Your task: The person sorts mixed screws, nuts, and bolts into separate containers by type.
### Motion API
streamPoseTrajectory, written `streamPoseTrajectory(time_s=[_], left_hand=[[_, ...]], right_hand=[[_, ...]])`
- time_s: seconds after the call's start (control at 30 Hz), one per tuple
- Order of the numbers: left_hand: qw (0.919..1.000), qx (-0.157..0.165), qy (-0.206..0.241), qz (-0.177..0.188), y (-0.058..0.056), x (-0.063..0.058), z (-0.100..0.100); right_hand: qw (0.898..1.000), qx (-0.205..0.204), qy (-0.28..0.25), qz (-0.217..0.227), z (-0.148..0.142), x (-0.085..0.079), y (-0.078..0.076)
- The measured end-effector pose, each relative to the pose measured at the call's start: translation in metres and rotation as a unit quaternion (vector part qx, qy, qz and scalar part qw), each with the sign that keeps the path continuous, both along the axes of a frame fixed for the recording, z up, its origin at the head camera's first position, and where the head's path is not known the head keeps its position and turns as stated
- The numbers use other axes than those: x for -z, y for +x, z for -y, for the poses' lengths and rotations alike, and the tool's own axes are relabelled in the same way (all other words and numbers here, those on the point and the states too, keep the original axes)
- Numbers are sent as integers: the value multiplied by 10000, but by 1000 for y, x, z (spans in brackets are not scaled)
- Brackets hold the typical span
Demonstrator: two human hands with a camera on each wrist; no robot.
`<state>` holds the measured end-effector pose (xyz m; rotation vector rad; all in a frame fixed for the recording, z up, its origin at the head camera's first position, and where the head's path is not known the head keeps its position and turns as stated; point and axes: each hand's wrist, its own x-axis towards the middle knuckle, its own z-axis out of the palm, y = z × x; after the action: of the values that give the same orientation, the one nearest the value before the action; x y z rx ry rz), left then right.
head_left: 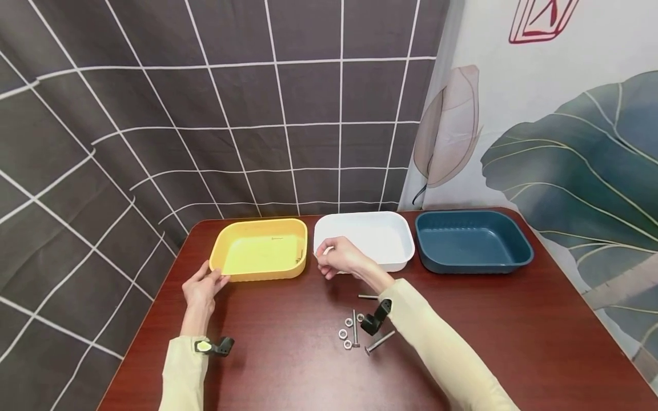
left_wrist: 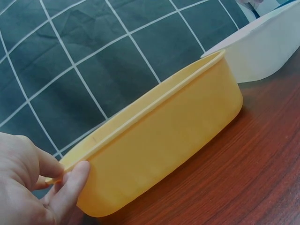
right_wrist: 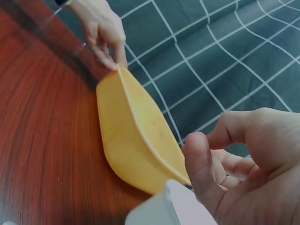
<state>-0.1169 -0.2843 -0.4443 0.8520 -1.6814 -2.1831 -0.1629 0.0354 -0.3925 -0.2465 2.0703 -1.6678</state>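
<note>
My left hand (head_left: 200, 291) pinches the near left corner of a yellow bin (head_left: 264, 274); in the left wrist view its thumb and fingers sit either side of the rim. Two thin small pieces, like little screws (head_left: 299, 257), lie inside that bin. Over the left rim of a white bin (head_left: 403, 260) hovers my right hand (head_left: 339, 257), fingers bent, thumb tip close to the index finger. The right wrist view shows thumb (right_wrist: 197, 150) and index close together, beside the yellow bin's near end (right_wrist: 117, 136); I cannot tell whether something tiny is between them.
A dark blue bin (head_left: 473, 268) stands right of the white one, all three in a row along the table's back edge. Before them on the reddish table (head_left: 277, 348) lie several nuts (head_left: 342, 334) and three bolts (head_left: 354, 328), partly under my right forearm. A gridded curtain (head_left: 308, 97) hangs behind.
</note>
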Motion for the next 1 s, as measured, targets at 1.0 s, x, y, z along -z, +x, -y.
streamPoseTrajectory(time_s=[1.0], left_hand=[[10000, -25, 68, 39, -3, 4, 2]], right_hand=[[9960, 840, -151, -255, 73, -17, -23]])
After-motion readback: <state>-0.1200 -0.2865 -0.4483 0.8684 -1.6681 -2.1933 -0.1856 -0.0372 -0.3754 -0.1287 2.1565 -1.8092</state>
